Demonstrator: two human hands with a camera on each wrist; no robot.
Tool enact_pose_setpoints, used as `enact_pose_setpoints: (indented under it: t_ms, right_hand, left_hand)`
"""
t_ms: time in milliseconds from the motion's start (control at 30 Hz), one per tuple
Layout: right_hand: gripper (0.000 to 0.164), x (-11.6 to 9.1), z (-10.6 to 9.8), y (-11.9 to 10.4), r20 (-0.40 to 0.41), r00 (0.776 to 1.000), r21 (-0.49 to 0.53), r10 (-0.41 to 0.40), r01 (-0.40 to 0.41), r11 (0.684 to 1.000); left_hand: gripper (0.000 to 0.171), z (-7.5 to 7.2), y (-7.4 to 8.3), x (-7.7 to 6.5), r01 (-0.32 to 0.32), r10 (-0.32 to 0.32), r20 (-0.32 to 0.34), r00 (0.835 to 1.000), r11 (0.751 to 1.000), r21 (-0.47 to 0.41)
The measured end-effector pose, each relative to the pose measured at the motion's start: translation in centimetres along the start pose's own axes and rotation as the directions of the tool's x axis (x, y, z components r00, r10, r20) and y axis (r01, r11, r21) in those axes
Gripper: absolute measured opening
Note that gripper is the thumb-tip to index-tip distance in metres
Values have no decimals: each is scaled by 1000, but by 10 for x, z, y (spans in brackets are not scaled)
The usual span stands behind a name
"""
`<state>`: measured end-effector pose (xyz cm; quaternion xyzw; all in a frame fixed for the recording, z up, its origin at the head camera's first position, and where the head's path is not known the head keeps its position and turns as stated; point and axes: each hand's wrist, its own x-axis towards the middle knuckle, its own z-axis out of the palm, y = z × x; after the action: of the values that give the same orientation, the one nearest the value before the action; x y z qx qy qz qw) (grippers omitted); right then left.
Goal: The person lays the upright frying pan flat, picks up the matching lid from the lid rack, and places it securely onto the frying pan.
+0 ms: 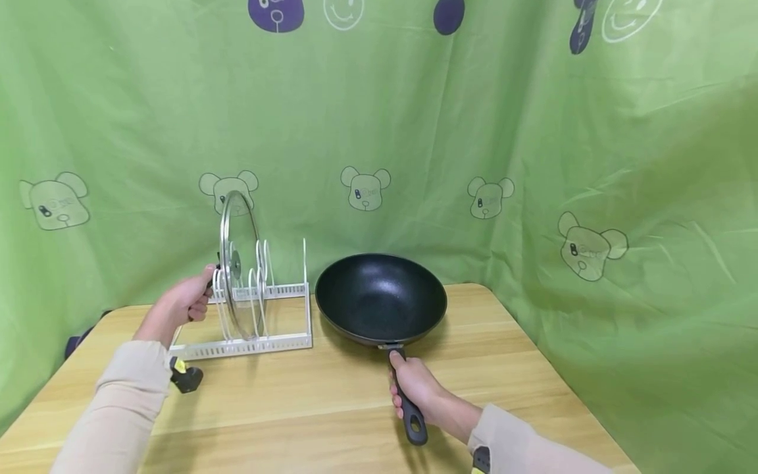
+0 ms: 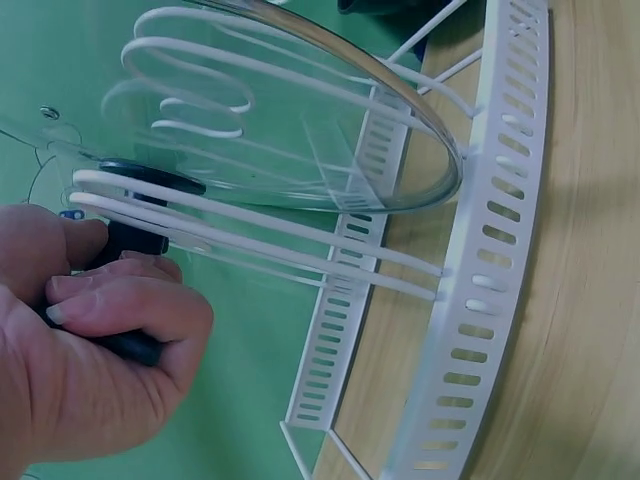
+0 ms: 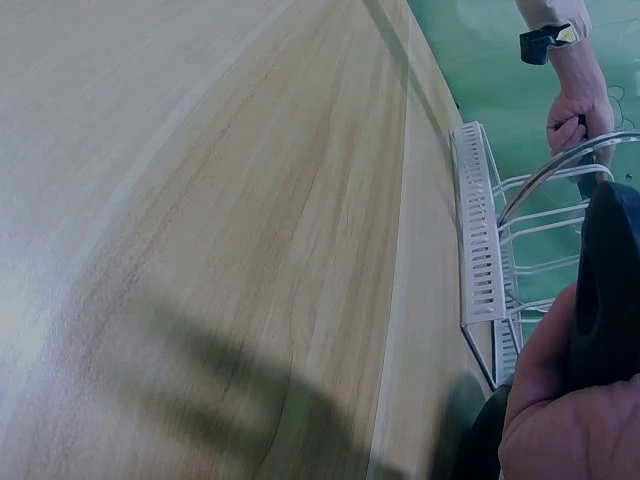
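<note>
My left hand (image 1: 188,297) grips the black knob handle (image 2: 135,240) of a glass pot lid (image 1: 244,230) with a metal rim. On edge, the lid stands between the wire dividers of a white rack (image 1: 284,343). In the left wrist view my fingers curl around the handle, outside the nearest wires. My right hand (image 1: 417,390) holds the black handle (image 1: 414,428) of a dark wok (image 1: 379,296), thumb along its top. The wok is right of the rack, its inside facing up and toward me. In the right wrist view the handle (image 3: 610,290) lies in my palm.
The rack stands at the back left of the wooden table (image 1: 320,421), with more wire dividers right of the lid. Behind and to the right hangs a green curtain (image 1: 414,131) printed with bear faces. A black and yellow strap device (image 1: 185,376) sits at my left wrist.
</note>
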<state>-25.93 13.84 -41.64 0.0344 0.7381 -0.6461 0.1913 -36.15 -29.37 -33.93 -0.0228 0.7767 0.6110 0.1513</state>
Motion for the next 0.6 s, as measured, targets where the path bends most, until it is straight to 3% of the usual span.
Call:
enact_pose_setpoints:
  t_ms: [333, 600]
  right_hand:
    - [37, 0, 0, 0, -4, 1000, -4, -2, 2, 1000]
    - [37, 0, -1, 1, 3, 1000, 1, -2, 2, 1000]
  left_hand:
    - [51, -1, -2, 1, -15, 14, -11, 1000, 998, -67]
    - [50, 0, -1, 1, -13, 12, -22, 1000, 998, -62]
